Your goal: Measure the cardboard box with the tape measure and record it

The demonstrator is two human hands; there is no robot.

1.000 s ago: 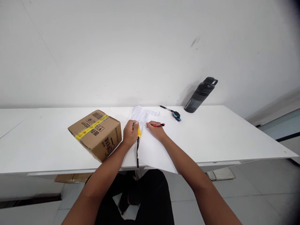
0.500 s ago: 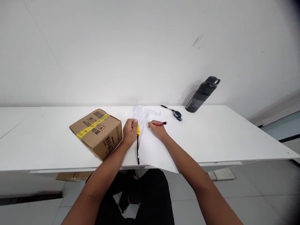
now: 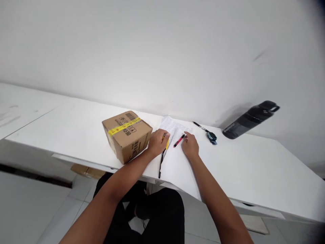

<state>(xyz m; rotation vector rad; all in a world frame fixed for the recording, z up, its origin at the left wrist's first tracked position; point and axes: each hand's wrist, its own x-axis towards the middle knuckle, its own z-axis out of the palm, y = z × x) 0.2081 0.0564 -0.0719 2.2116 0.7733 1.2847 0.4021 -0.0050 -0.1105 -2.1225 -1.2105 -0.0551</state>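
Note:
My left hand (image 3: 157,142) is closed around a yellow object (image 3: 167,142), mostly hidden by the fingers. A thin black strip (image 3: 160,166) runs from it towards the table's front edge. White paper (image 3: 177,169) lies under and between my hands, and a wrinkled sheet with fine print (image 3: 169,124) is at its far end. A red and black pen (image 3: 179,140) slants over the paper, its upper end at the pinched fingertips of my right hand (image 3: 191,144). A taped cardboard box (image 3: 127,135) stands just left of my left hand.
A dark water bottle (image 3: 246,120) stands at the back right against the wall. Nearer lie a black pen (image 3: 200,126) and a small dark teal object (image 3: 211,137). The white table's (image 3: 63,125) front edge crosses above my knees. Below it are flat cardboard (image 3: 87,170) and floor tiles.
The view has turned and tilted. The red pen has swung from the right side of my right hand to its left, beyond the fingertips. My left hand keeps hold of the yellow object.

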